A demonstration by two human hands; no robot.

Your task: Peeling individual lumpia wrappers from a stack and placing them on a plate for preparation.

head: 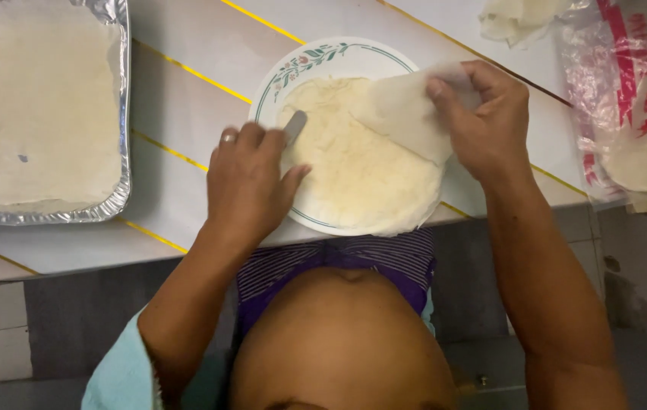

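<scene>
Head view shows the left hand (247, 182) closed on a knife (295, 127) over the plate (316, 57), while the right hand (487, 121) pinches a thin sheet (403, 114). Pulled fast, the sheet could tear.

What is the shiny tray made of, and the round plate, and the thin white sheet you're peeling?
The tray looks like thin aluminium foil: silvery, crinkled rim. The plate seems glazed ceramic, glossy white with a painted border. The sheet in the right hand looks like thin, matte, floppy dough.
</scene>
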